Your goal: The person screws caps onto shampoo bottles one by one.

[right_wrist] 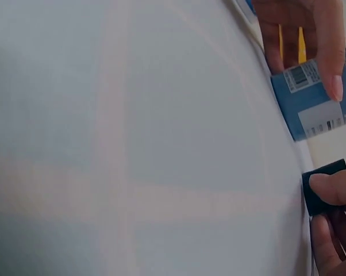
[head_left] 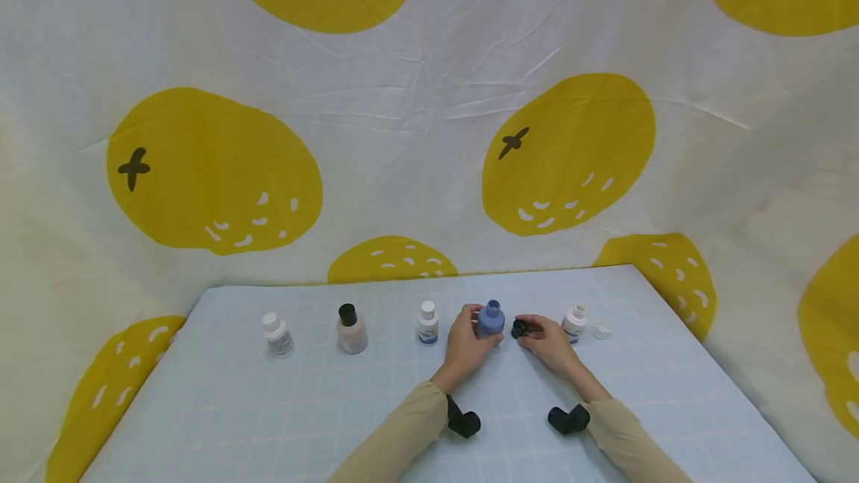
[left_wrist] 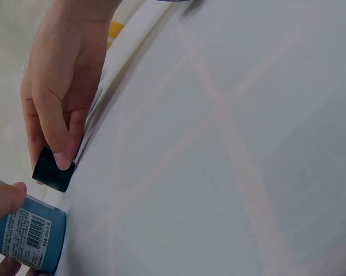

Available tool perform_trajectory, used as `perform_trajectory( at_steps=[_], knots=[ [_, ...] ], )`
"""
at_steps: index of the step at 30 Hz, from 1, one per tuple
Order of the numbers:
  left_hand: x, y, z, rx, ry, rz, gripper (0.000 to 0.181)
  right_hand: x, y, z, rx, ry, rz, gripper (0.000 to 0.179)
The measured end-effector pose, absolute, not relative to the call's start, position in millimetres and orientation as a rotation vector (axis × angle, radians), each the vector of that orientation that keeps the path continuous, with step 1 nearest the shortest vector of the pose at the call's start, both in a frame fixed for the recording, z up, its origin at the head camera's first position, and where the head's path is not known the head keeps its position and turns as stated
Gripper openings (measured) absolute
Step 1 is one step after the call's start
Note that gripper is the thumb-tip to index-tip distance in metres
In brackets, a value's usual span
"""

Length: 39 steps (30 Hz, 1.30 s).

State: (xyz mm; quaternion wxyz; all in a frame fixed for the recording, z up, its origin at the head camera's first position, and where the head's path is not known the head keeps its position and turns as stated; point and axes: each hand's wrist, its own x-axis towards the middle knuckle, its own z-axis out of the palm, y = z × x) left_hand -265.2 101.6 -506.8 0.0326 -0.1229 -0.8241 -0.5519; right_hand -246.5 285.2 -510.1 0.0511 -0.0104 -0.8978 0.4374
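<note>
- The fingers and thumb of the left hand (head_left: 463, 343) are curled round the sides of a blue bottle (head_left: 491, 323), held upright with its open mouth facing up; a printed label with a barcode shows on it in both wrist views.
- The fingers and thumb of the right hand (head_left: 550, 343) are closed in a pinch on a black cap (head_left: 519, 329), which is just beside the blue bottle, on its right, and apart from it.
- Just beyond the right hand stands a small white bottle (head_left: 574, 325) with its mouth open, and near it on the right lies a white cap (head_left: 602, 331).
- Left of the left hand stands another white bottle (head_left: 427, 325), its white lid on.
- Farther left is a pale pink bottle (head_left: 352, 335) with a black top, then a third white bottle (head_left: 278, 336), lidded, at the left end of the row.
- Beneath everything is the table (head_left: 268, 423), in a pale checked covering; behind it hangs a white cloth (head_left: 403, 125) printed with big yellow fruit.
</note>
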Motion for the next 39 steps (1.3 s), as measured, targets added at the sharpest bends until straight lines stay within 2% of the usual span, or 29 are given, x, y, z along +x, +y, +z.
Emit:
perform_trajectory(
  at_steps=[13, 39],
  knots=[
    [-263.8, 100.3, -510.0, -0.378, -2.541, -1.674, 0.053, -244.8, 283.4, -511.8, -0.097, -2.734, 1.348, 0.041],
    [-258.7, 103.0, -516.0, -0.405, -2.438, -1.587, 0.05, -231.7, 285.1, -502.6, -0.003, -2.526, 1.535, 0.041]
  ],
)
